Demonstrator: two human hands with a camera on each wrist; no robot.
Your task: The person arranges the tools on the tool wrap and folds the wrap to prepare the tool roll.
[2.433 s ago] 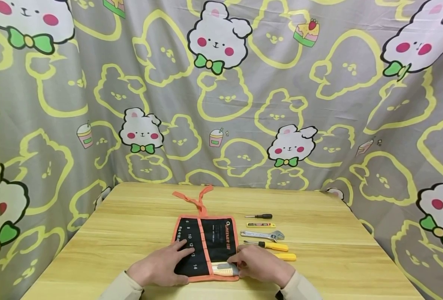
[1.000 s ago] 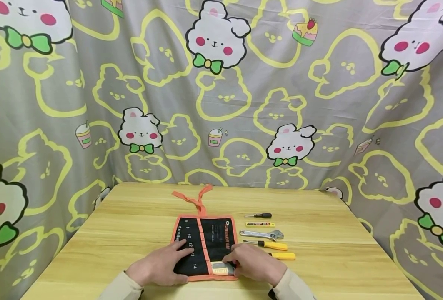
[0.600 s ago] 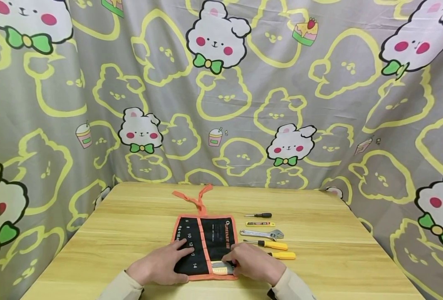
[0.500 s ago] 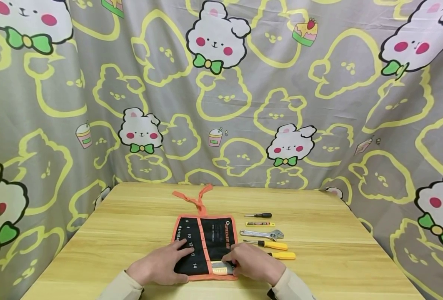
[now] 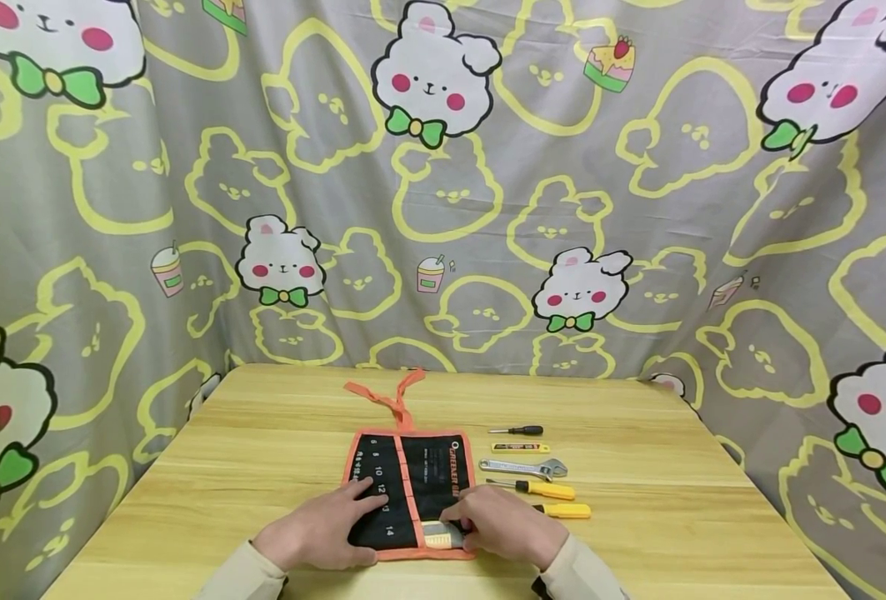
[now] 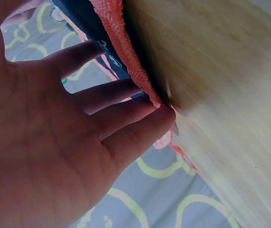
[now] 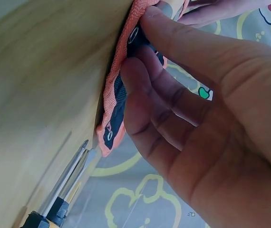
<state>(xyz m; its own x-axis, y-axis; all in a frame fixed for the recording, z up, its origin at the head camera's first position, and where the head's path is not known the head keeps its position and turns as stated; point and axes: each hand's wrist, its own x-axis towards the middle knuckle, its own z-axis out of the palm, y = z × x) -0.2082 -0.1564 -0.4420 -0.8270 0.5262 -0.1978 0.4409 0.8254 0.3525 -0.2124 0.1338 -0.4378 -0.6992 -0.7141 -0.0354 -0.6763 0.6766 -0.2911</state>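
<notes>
A black tool pouch with orange trim (image 5: 435, 475) lies unfolded on the table, numbers printed along its left half. My left hand (image 5: 318, 529) rests on that half with fingers spread and fairly straight; in the left wrist view its fingertips touch the orange edge (image 6: 135, 71). At the pouch's lower right lies a yellow-and-grey utility knife (image 5: 437, 540), its left end tucked under the orange middle band. My right hand (image 5: 510, 525) holds the knife's right end with curled fingers. In the right wrist view the thumb (image 7: 159, 19) lies by the pouch's edge; most of the knife is hidden.
Right of the pouch lie a small black screwdriver (image 5: 525, 431), a yellow flat case (image 5: 520, 448), an adjustable wrench (image 5: 525, 469) and two yellow-handled screwdrivers, one (image 5: 551, 492) above the other (image 5: 566, 511). Orange ties (image 5: 397, 404) stretch behind the pouch. A patterned curtain surrounds the wooden table (image 5: 225, 450).
My right hand has shifted a little to the left over the pouch, and less of the utility knife's right end shows. The left hand stays in place.
</notes>
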